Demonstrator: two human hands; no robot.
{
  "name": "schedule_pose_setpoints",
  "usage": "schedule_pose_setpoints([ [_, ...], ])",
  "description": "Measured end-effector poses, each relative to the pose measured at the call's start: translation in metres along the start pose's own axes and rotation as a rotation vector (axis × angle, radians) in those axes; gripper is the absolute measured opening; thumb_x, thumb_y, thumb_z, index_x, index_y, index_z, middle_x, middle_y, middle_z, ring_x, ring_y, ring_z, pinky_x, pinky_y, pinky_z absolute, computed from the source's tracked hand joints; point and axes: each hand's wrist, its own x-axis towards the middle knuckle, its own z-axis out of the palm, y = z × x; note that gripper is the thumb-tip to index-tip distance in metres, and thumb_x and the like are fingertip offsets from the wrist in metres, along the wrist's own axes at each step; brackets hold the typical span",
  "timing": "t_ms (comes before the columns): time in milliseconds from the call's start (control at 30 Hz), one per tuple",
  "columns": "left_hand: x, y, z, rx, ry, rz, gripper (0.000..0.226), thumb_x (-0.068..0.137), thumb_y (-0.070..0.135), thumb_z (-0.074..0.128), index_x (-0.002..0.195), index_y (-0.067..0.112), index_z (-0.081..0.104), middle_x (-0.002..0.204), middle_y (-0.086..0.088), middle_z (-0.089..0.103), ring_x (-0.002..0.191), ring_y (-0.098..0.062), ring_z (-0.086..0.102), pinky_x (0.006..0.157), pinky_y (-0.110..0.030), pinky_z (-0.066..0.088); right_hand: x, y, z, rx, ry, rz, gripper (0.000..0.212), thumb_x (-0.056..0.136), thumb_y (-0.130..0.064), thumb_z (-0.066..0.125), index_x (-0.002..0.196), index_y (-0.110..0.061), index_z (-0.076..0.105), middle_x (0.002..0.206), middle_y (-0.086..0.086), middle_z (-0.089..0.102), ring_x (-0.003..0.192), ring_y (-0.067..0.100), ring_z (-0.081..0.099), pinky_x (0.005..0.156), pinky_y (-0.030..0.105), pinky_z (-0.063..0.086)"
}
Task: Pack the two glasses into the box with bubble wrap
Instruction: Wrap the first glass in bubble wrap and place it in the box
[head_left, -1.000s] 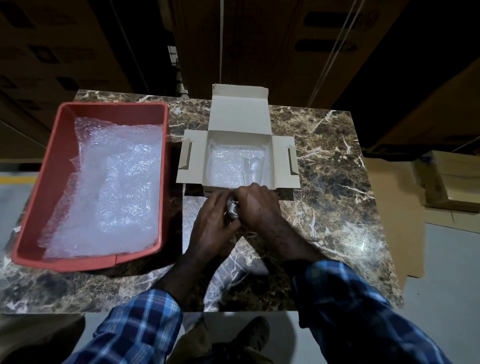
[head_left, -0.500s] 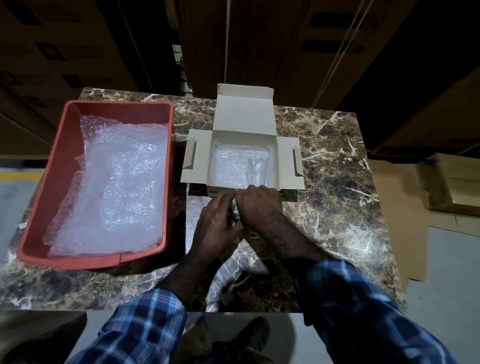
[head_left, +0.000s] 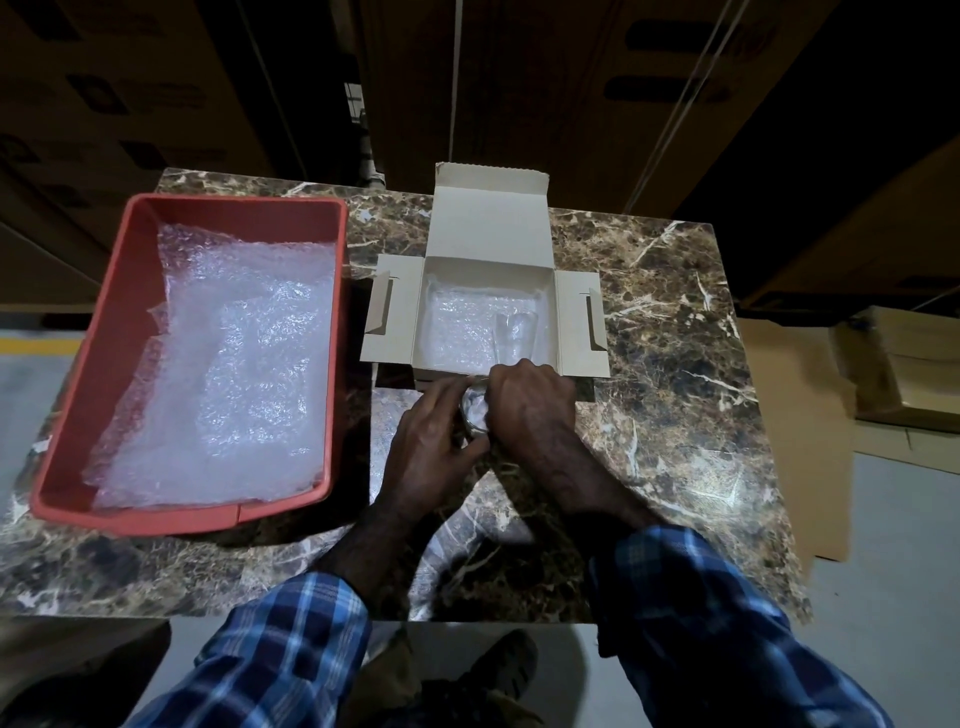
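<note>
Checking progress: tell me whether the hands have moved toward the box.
Yes. Both hands, holding the glass, have shifted slightly toward the box's near edge.

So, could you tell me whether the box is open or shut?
Open: the box has its lid up and side flaps spread, bubble wrap showing inside.

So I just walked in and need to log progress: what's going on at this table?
A person in a blue plaid shirt is packing glasses. Both the left hand and right hand grip a clear drinking glass with bubble wrap in its mouth, just in front of the open beige cardboard box. One clear glass already lies in that box on bubble wrap. More bubble wrap sheets sit in the red plastic tray.
</note>
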Motion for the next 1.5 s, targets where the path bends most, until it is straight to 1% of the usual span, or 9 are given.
schedule_pose_setpoints([
  [267, -0.001, -0.002, 0.000, 0.022, -0.011, -0.005, 0.064, 0.080, 0.029, 0.078, 0.138, 0.025, 0.051, 0.136, 0.012, 0.052, 0.121, -0.013, 0.056, 0.093, -0.050, 0.049, 0.005, -0.004, 0.002, 0.003, 0.004, -0.036, 0.031, 0.092, -0.022, 0.063, 0.123, -0.018, 0.059, 0.114, 0.005, 0.065, 0.107, 0.026, 0.064, 0.081, 0.036, 0.050],
  [400, -0.001, 0.002, -0.001, 0.054, -0.036, -0.015, 0.064, 0.082, 0.031, 0.075, 0.141, 0.026, 0.049, 0.135, 0.011, 0.049, 0.121, -0.013, 0.054, 0.095, -0.046, 0.049, 0.001, 0.013, 0.007, 0.379, 0.064, 0.098, 0.017, 0.086, -0.027, 0.070, 0.101, -0.025, 0.076, 0.097, 0.002, 0.074, 0.086, 0.025, 0.070, 0.075, 0.032, 0.056],
  [600, -0.004, 0.007, -0.009, 0.111, -0.119, -0.091, 0.104, 0.080, 0.049, 0.078, 0.159, 0.021, 0.015, 0.150, 0.001, 0.035, 0.131, -0.020, 0.047, 0.098, -0.041, 0.050, -0.016, 0.038, 0.009, 0.747, 0.221, 0.236, 0.018, 0.082, -0.024, 0.069, 0.097, -0.027, 0.079, 0.088, -0.002, 0.077, 0.073, 0.014, 0.069, 0.070, 0.026, 0.057],
  [700, -0.009, 0.019, -0.027, 0.164, -0.069, -0.051, 0.090, 0.083, 0.035, 0.077, 0.156, 0.017, 0.028, 0.148, -0.001, 0.037, 0.131, -0.020, 0.046, 0.099, -0.040, 0.050, -0.024, 0.032, 0.006, 0.774, 0.286, 0.187, 0.020, 0.084, -0.020, 0.069, 0.101, -0.023, 0.079, 0.091, -0.001, 0.077, 0.076, 0.013, 0.069, 0.072, 0.023, 0.054],
  [833, -0.016, 0.032, -0.071, 0.139, 0.065, 0.060, 0.054, 0.086, 0.022, 0.070, 0.137, 0.012, 0.058, 0.130, -0.005, 0.058, 0.113, -0.020, 0.059, 0.094, -0.037, 0.052, -0.033, -0.001, -0.007, 0.777, 0.418, 0.000, 0.019, 0.086, -0.020, 0.073, 0.104, -0.016, 0.078, 0.096, 0.001, 0.073, 0.073, 0.008, 0.062, 0.072, 0.016, 0.042],
  [1000, -0.023, 0.010, -0.154, 0.270, 0.173, 0.043, 0.031, 0.083, 0.014, 0.066, 0.113, 0.015, 0.072, 0.109, 0.000, 0.070, 0.096, -0.020, 0.064, 0.087, -0.033, 0.052, -0.034, -0.071, -0.021, 0.718, 0.480, -0.333, 0.015, 0.084, -0.015, 0.067, 0.095, -0.011, 0.077, 0.088, 0.006, 0.070, 0.085, 0.022, 0.064, 0.076, 0.028, 0.048],
  [1100, -0.023, -0.033, -0.198, 0.505, -0.020, -0.118, 0.036, 0.085, 0.022, 0.072, 0.121, 0.017, 0.069, 0.118, -0.005, 0.071, 0.109, -0.030, 0.062, 0.096, -0.039, 0.047, -0.030, -0.117, -0.021, 0.631, 0.389, -0.501, 0.020, 0.085, -0.014, 0.067, 0.102, -0.009, 0.076, 0.097, 0.010, 0.072, 0.094, 0.028, 0.064, 0.083, 0.036, 0.053],
  [1267, -0.018, -0.081, -0.231, 0.859, -0.470, -0.326, 0.061, 0.091, 0.051, 0.063, 0.145, 0.027, 0.048, 0.143, 0.000, 0.056, 0.132, -0.023, 0.050, 0.107, -0.035, 0.040, -0.012, -0.178, -0.006, 0.284, 0.073, -0.616, 0.019, 0.091, -0.017, 0.062, 0.106, -0.006, 0.066, 0.105, 0.016, 0.064, 0.100, 0.037, 0.062, 0.081, 0.040, 0.053],
  [1500, -0.007, -0.100, -0.233, 0.944, -0.655, -0.288, 0.059, 0.086, 0.056, 0.064, 0.137, 0.027, 0.054, 0.141, 0.002, 0.057, 0.131, -0.023, 0.049, 0.106, -0.039, 0.041, 0.004, -0.210, 0.001, 0.061, -0.116, -0.553, 0.028, 0.093, -0.011, 0.056, 0.121, -0.007, 0.057, 0.118, 0.017, 0.059, 0.111, 0.036, 0.057, 0.087, 0.039, 0.046],
])
